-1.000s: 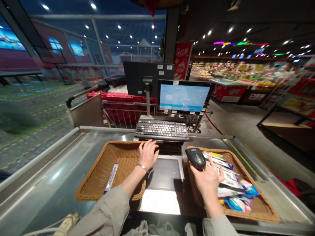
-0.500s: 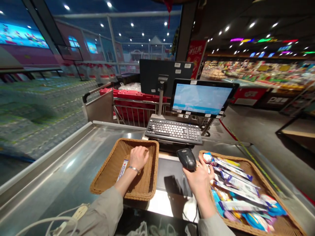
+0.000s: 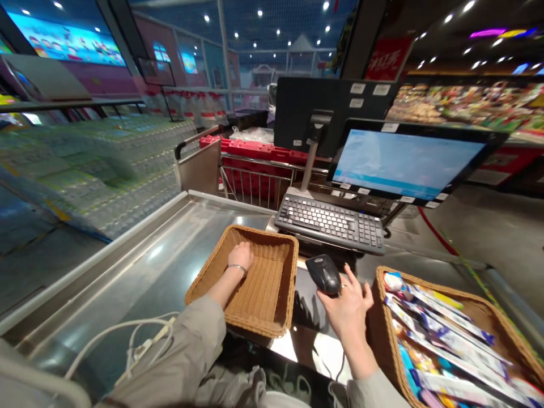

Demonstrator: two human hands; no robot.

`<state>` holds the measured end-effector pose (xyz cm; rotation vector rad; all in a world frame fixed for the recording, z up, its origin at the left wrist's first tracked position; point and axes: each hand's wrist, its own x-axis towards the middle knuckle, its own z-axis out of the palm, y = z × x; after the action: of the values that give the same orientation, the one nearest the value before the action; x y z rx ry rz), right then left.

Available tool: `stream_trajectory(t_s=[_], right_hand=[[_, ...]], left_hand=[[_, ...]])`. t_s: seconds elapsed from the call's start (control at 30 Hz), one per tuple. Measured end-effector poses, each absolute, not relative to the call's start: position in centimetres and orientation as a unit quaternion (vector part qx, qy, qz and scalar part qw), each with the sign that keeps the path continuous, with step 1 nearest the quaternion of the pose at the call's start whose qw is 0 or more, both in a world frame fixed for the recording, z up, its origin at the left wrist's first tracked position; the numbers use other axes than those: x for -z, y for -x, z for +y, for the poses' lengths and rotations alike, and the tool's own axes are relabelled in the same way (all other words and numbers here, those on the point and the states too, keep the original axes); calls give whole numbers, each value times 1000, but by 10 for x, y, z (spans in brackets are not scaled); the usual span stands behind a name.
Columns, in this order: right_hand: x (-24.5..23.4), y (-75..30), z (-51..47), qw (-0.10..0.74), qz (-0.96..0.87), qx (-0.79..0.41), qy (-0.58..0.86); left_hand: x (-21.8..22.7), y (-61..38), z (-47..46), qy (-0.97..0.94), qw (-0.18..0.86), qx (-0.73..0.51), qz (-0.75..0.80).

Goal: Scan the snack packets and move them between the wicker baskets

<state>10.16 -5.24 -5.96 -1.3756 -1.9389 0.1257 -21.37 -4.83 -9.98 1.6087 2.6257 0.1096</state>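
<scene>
Down inside the left wicker basket (image 3: 272, 324) is my left hand (image 3: 241, 256), its fingers curled closed. Whatever those fingers hold, if anything, is hidden beneath the hand. The rest of this basket's woven floor is visible. My right hand (image 3: 346, 306) grips a black barcode scanner (image 3: 323, 274) over the counter, some of its fingers raised off it. To the right of that hand stands a second wicker basket (image 3: 505, 309) filled with long white-and-purple snack packets (image 3: 459, 334) and other colourful wrapped sweets.
Behind the baskets are a black keyboard (image 3: 331, 222) and a lit screen (image 3: 408, 164), with another monitor (image 3: 323, 113) turned away. A metal cart (image 3: 255, 178) stands beyond the counter (image 3: 157, 272). White cables (image 3: 123, 328) lie at the lower left.
My left hand has moved left and lower in its basket, and the white packet seen there before is now out of sight. My right hand still holds the scanner. The view has shifted.
</scene>
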Motion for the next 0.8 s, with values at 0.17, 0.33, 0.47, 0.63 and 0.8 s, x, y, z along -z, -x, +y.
stream_trajectory(t_s=[0.17,0.33,0.47,0.63,0.8], right_hand=[[63,-93,-51,368,-768,-57,521],[64,-88,-51,365,-762,-75,529],[63,-86,-52,362,-764,-91,526],[63,-88,-51,367,-763,-89,525],[67,-91,-49,375,-758,-82,527]], left_hand=[[120,228,-46,-485,95,26,869],[143,243,-45,-460,160,104,867],[157,247,-44,-457,187,142,858],[170,234,-45,-454,185,152,858],[177,221,-53,-458,166,124,865]])
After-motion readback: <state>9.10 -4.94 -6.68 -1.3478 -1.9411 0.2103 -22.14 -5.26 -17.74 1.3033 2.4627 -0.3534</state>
